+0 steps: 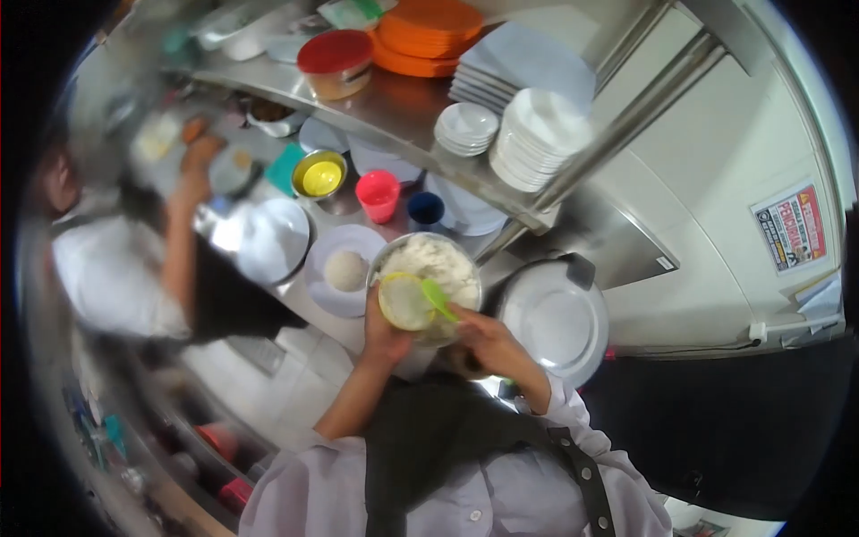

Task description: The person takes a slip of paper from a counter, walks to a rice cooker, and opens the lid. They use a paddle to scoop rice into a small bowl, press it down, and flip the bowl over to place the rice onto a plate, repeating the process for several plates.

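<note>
My left hand (386, 338) is wrapped round a small yellow bowl (390, 315), tilted so that its whitish inside faces up. My right hand (490, 342) grips a bright green rice paddle (437, 299), its blade at the bowl's right edge. Both are over a large round pot (478, 300) full of white rice (434, 261). Left of the pot, a pale plate (320, 298) carries a rounded mound of rice (346, 270). A round metallic lid (557, 327) is to the right of my right hand.
A co-worker's arm (183, 228) reaches over the counter at left. Behind the pot stand a pink cup (378, 199), a blue cup (425, 208) and a metal bowl (306, 185) with something yellow inside. Overhead, a steel shelf (394, 121) bears stacked white bowls (528, 148) and orange plates (420, 40).
</note>
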Available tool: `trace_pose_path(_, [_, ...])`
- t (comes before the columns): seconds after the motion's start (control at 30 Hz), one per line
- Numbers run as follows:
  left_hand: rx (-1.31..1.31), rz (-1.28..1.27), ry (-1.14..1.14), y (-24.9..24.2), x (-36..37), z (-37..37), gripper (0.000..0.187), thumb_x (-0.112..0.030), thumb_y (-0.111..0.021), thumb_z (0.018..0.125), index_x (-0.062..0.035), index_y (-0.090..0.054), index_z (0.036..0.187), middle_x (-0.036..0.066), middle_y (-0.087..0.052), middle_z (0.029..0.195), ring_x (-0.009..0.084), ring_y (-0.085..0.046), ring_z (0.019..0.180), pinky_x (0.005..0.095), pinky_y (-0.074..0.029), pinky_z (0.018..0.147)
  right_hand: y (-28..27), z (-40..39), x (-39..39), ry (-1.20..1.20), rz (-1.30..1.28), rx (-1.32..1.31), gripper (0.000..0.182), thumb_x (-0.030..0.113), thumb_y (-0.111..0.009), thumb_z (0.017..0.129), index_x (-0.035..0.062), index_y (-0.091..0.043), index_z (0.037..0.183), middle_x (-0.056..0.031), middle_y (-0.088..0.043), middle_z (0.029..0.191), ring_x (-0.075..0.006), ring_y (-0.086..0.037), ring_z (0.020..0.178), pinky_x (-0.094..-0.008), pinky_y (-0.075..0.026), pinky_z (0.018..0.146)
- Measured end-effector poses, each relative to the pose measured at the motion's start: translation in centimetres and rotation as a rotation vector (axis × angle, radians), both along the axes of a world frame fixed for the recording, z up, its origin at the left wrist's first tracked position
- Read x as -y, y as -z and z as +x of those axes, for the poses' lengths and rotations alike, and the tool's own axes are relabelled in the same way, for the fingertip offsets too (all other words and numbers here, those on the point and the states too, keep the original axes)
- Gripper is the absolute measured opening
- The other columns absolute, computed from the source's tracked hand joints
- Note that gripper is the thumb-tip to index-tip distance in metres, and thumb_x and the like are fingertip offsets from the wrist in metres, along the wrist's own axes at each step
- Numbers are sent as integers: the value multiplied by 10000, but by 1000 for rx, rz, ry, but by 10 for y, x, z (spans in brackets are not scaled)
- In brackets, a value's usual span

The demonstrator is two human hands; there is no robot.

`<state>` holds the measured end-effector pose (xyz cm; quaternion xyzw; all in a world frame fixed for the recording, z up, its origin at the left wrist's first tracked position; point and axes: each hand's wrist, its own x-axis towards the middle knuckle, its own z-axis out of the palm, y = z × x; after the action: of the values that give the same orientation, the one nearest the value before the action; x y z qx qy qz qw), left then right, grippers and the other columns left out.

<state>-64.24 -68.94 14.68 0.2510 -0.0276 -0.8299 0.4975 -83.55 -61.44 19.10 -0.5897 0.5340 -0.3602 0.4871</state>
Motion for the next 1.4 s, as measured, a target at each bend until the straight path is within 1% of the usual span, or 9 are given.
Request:
trace_pose_path(0.03, [-13,-6,1,4,-2,0,544,-484,-338,1048,-86,-497,1384,102,-583,1331,263,-565,1229,439,-447,1056,-16,4,-6,-10,7,-176,417,253,-503,1034,102,-514,1423,-179,-714,971,-351,-694,814,-403,-518,756])
trace_pose_path(0.07, [-15,-1,-9,7,-1,1,544,-484,-338,1048,-86,-497,1384,102,-583,1331,263,-565,1229,439,-447,1056,-30,9,-7,-20,11,-179,417,253,-503,1034,102,-514,1423,-179,-714,971,-351,-694,814,-403,-518,756])
trace_pose_path(0.13, [-29,-47,1,5,1,0,546,-480,-348,1046,-76,-499,1380,105,-594,1313,264,-574,1213,440,-450,1051,-49,19,-8,-132,159,-360,425,276,-492,1032,112,-506,1424,-251,-664,1108,-459,-643,979,-483,-500,846])
trace_pose_path(0.3, [-41,-30,-14,-15,-3,-6,524,-464,-347,1039,-78,-524,1347,94,-612,1283,253,-573,1206,422,-445,1050,-40,27,-8,-96,53,-418,425,267,-483,1028,111,-499,1422,-257,-671,1061,-468,-631,959,-517,-494,840])
trace_pose_path(0.97, [-23,-6,-100,14,-16,-21,481,-443,-373,1031,-84,-569,1283,81,-643,1227,248,-603,1151,407,-482,1012,-10,43,-11,10,-85,-510,435,197,-528,988,149,-509,1421,-265,-679,907,-471,-641,848,-535,-509,739])
trace_pose_path(1.07, [-53,17,-77,9,-17,-15,500,-458,-375,1028,-75,-570,1284,87,-644,1229,270,-605,1150,437,-478,1021,-10,29,-8,-50,-54,-459,440,208,-537,1000,146,-500,1435,-242,-691,877,-418,-680,782,-483,-527,709])
trace_pose_path(1.17, [-193,68,-70,-10,-10,-4,509,-463,-391,1018,-71,-570,1291,104,-642,1242,296,-600,1171,473,-468,1039,-30,18,0,27,-126,-90,447,294,-525,1041,124,-496,1453,-156,-683,963,-143,-611,818,-299,-488,785])
trace_pose_path(1.27, [-333,-45,-134,4,5,29,513,-477,-418,1001,-91,-570,1303,112,-623,1284,308,-581,1212,515,-459,1047,-57,5,2,44,98,-9,473,312,-519,1045,81,-482,1456,-105,-648,1026,-124,-547,853,-274,-466,826])
trace_pose_path(1.4, [-124,-26,-442,45,38,110,557,-539,-449,966,-118,-577,1307,121,-607,1319,336,-572,1226,592,-458,1021,-56,-3,-1,67,61,12,530,373,-524,1040,45,-479,1454,-18,-580,855,-104,-497,780,-254,-438,738])
